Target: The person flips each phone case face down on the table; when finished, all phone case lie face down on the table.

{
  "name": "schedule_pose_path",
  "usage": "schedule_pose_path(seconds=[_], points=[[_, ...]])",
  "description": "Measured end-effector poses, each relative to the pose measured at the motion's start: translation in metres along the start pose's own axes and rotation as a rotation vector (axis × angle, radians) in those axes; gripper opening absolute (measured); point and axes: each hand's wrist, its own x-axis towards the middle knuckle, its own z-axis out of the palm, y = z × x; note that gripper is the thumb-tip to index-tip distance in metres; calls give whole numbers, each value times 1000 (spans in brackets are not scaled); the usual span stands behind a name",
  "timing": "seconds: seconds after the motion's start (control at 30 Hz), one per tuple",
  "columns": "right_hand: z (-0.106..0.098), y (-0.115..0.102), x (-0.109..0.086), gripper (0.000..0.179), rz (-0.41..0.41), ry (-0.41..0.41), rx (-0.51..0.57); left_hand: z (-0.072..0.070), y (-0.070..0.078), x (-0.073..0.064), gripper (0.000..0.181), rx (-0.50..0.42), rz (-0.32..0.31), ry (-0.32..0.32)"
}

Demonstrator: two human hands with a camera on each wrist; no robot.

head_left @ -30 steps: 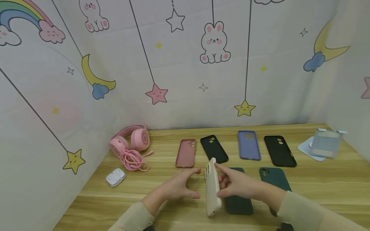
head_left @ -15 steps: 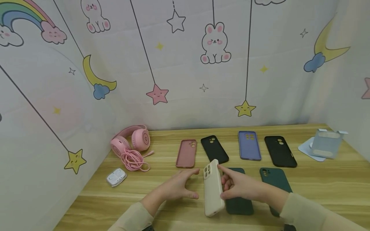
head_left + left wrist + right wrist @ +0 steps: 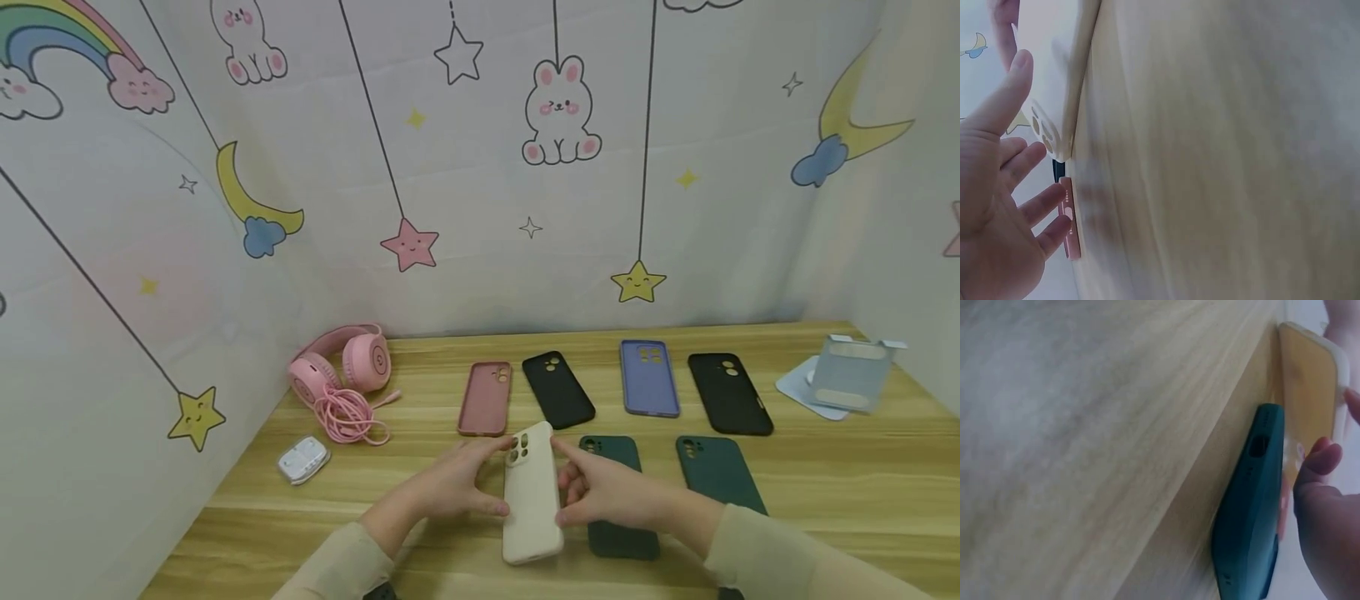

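Observation:
A cream phone case (image 3: pixel 536 504) with camera cutouts stands tilted above the table, its back toward the head camera. My right hand (image 3: pixel 618 493) holds its right edge between thumb and index finger, the other fingers curled behind. At its left edge is my left hand (image 3: pixel 456 483), thumb and index fingertip right by the side. In the left wrist view, the fingers of that hand (image 3: pixel 997 200) spread loosely beside the cream case (image 3: pixel 1054 56). From the right wrist the case's hollow inner side (image 3: pixel 1310 381) shows. A dark green phone case (image 3: pixel 624 540) lies partly under my right hand.
Behind lie a pink case (image 3: pixel 483 404), a black case (image 3: pixel 558 392), a purple-blue case (image 3: pixel 649 392) and another black case (image 3: pixel 729 400). A second green case (image 3: pixel 720 475) is at right. Pink headphones (image 3: pixel 366 364), a white earphone box (image 3: pixel 303 460) and a light-blue stand (image 3: pixel 855 375) flank them.
The cream phone case has turned from nearly edge-on to show its back and moved left toward my left hand. My right hand has moved left with it.

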Motion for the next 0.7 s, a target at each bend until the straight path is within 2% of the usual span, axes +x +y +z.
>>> schedule_pose_path(seconds=[0.37, 0.7], points=[[8, 0, 8, 105, 55, 23, -45, -8, -6, -7, 94, 33, -40, -29], [18, -6, 13, 108, 44, 40, -173, -5, -8, -9, 101, 110, -34, -66]])
